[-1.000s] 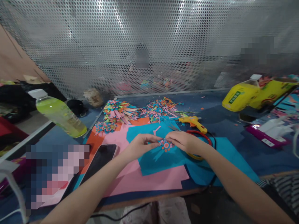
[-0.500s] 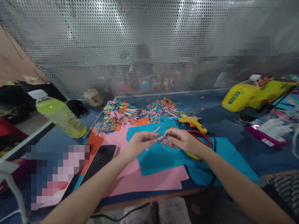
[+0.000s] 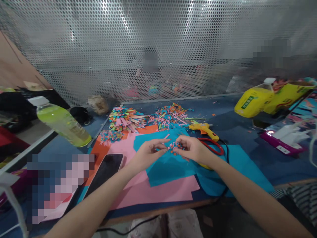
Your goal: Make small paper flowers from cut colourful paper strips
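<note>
Above a blue paper sheet (image 3: 163,172), my right hand (image 3: 192,148) grips a small paper flower (image 3: 175,147) between thumb and fingers. Pink, blue and orange curls ring the flower, and it is tilted on edge. Close on its left side, my left hand (image 3: 151,152) has thumb and forefinger pinched at a small pink paper piece (image 3: 169,148); whether that piece is joined to the flower I cannot tell. A loose pink strip (image 3: 167,136) lies on the blue sheet behind my fingers.
Beyond my hands are a yellow glue gun (image 3: 204,129), a heap of paper strips (image 3: 169,115) and a bundle of fringed paper (image 3: 125,119). A phone (image 3: 106,172) lies left on pink paper (image 3: 158,195). Bottles (image 3: 63,124) and a tissue pack (image 3: 282,143) stand farther out.
The flower has turned in my right hand: its round pink centre faced up before, and now its looped edge shows. My right fingers have closed further around it. My left hand has barely shifted.
</note>
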Demonstrator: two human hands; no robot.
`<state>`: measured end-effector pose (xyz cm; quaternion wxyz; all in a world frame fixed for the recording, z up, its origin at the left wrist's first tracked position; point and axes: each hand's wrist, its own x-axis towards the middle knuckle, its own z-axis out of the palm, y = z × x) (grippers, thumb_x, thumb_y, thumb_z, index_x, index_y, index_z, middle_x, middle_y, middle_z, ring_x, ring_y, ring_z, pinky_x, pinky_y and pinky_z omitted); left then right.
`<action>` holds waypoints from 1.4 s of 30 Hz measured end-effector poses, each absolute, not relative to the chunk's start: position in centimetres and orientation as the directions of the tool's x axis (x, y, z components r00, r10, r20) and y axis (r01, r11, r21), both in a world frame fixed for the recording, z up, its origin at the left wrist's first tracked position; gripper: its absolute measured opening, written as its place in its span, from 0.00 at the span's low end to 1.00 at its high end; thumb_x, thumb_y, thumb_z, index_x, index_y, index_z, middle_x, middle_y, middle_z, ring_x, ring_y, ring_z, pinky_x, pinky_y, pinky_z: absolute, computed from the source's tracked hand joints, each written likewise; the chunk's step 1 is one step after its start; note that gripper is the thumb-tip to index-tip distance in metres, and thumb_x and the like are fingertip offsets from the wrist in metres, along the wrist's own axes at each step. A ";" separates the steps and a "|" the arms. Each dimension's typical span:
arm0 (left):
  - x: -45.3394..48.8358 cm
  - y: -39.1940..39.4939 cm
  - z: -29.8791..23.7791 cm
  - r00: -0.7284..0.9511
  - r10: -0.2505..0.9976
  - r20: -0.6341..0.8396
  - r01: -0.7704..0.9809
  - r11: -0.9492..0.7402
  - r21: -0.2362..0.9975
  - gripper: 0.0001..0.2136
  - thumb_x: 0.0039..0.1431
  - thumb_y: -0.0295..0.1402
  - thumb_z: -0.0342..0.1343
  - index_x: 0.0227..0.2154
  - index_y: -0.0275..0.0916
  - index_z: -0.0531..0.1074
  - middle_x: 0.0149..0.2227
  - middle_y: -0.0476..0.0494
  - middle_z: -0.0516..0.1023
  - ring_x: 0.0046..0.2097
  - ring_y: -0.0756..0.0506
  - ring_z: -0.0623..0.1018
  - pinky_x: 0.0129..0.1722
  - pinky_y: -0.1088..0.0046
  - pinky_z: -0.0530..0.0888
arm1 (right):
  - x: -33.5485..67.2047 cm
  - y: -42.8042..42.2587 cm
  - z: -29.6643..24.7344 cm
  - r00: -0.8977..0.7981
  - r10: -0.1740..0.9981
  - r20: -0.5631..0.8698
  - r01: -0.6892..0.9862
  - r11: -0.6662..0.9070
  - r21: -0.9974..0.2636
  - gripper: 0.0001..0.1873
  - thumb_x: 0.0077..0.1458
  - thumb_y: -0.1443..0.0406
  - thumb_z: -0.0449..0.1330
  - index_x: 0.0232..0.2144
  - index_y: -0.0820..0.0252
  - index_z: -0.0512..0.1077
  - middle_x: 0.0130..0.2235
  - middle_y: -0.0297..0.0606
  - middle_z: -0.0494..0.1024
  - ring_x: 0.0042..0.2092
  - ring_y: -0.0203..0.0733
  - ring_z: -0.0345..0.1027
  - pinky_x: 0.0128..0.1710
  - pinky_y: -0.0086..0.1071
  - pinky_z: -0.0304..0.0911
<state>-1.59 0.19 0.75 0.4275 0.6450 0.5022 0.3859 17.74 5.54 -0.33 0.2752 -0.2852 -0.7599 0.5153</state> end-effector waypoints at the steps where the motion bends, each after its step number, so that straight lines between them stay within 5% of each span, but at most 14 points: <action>1: -1.6 0.1 0.8 0.198 0.977 0.072 0.339 -0.138 0.931 0.19 0.52 0.37 0.52 0.47 0.37 0.68 0.31 0.44 0.77 0.25 0.53 0.67 0.23 0.79 0.64 | 17.8 5.5 -0.3 -0.689 0.715 0.120 0.152 0.305 -0.940 0.11 0.51 0.58 0.56 0.30 0.60 0.60 0.24 0.30 0.70 0.16 0.27 0.58 0.13 0.23 0.54; 9: -1.5 0.3 0.9 0.227 0.973 0.027 0.245 -0.084 0.966 0.24 0.53 0.34 0.50 0.54 0.36 0.57 0.31 0.45 0.75 0.27 0.53 0.69 0.24 0.79 0.64 | 17.7 5.6 -0.5 -0.679 0.720 0.139 0.171 0.340 -0.925 0.12 0.51 0.58 0.55 0.31 0.60 0.61 0.24 0.30 0.69 0.17 0.27 0.57 0.15 0.24 0.54; 16: -1.4 0.2 0.9 0.209 0.977 0.039 0.233 -0.088 0.968 0.26 0.54 0.34 0.50 0.56 0.38 0.53 0.33 0.43 0.76 0.35 0.49 0.73 0.30 0.77 0.67 | 17.6 5.8 -0.4 -0.697 0.702 0.147 0.190 0.378 -0.906 0.13 0.49 0.61 0.57 0.36 0.63 0.66 0.30 0.38 0.73 0.33 0.38 0.70 0.31 0.31 0.65; 30: -1.5 -0.1 0.8 0.222 0.974 0.052 0.348 -0.128 0.929 0.25 0.55 0.34 0.48 0.56 0.39 0.53 0.35 0.42 0.76 0.35 0.49 0.72 0.29 0.77 0.66 | 17.7 5.5 0.4 -0.703 0.690 0.174 0.299 0.508 -0.808 0.10 0.48 0.63 0.56 0.33 0.63 0.69 0.27 0.36 0.73 0.27 0.34 0.63 0.25 0.27 0.59; 42: -1.5 0.3 1.1 0.234 0.966 -0.112 0.072 0.098 0.993 0.30 0.47 0.33 0.58 0.54 0.36 0.56 0.31 0.45 0.74 0.30 0.52 0.71 0.26 0.78 0.64 | 17.9 5.2 1.0 -0.701 0.661 0.268 0.245 0.576 -0.780 0.08 0.48 0.64 0.57 0.32 0.61 0.70 0.28 0.34 0.73 0.26 0.31 0.61 0.24 0.25 0.57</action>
